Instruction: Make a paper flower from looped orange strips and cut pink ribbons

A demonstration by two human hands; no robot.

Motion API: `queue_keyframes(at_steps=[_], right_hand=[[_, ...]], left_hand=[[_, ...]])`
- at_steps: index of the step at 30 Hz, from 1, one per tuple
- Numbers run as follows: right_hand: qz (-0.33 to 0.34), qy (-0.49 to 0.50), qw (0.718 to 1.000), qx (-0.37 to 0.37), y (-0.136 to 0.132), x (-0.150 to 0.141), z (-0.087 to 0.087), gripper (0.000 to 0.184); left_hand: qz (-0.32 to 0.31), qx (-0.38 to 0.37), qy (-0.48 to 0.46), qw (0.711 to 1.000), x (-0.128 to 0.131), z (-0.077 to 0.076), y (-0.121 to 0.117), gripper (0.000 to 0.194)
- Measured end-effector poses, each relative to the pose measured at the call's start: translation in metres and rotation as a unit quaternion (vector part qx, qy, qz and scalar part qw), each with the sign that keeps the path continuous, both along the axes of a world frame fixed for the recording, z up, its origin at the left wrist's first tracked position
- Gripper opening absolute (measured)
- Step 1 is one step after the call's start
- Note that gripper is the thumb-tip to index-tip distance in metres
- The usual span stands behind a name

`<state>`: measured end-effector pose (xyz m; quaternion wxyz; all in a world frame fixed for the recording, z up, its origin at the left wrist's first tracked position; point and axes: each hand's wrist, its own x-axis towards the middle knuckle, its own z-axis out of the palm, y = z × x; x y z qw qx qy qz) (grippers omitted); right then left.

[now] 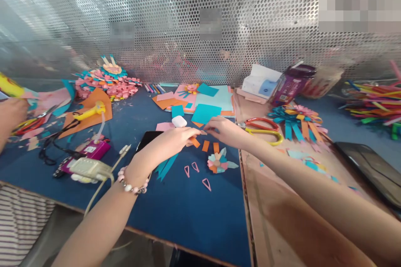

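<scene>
My left hand [183, 135], with a beaded bracelet [133, 187] at its wrist, is closed in a pinch over the blue table [188, 217]. Opposite it, my right hand [223, 130] pinches too. A small pale orange paper piece [203, 132] shows between the fingertips of both hands, partly covered. Just below lie small orange paper rectangles [206, 146]. A multicoloured paper flower [218, 162] sits nearer me, beside pink folded paper loops [206, 184]. Teal paper strips [166, 168] lie under my left forearm's far side.
Scissors [263, 130], a dark phone [369, 171] and a paper bow [297, 123] lie right. Paper sheets [216, 96] and a white case [179, 121] are ahead. Left are a yellow glue gun [90, 111], a power strip [95, 150] with cables, and another person's hand [12, 117].
</scene>
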<state>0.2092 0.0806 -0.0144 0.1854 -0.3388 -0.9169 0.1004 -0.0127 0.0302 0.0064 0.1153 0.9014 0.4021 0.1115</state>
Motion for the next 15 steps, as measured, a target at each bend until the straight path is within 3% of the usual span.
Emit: queue_keyframes(at_steps=[6, 11, 15], right_hand=[[0.009, -0.074, 0.997, 0.001, 0.019, -0.043, 0.008, 0.024], [0.038, -0.119, 0.992, -0.029, 0.024, -0.064, 0.021, 0.023], [0.048, -0.131, 0.988, -0.059, 0.024, -0.068, 0.026, 0.018]], left_hand=[[-0.027, -0.046, 0.023, 0.998, -0.004, 0.0, 0.001, 0.043], [-0.013, -0.066, 0.038, 0.997, -0.002, 0.005, -0.002, 0.046], [0.002, -0.016, 0.008, 1.0, -0.011, 0.017, -0.001, 0.031]])
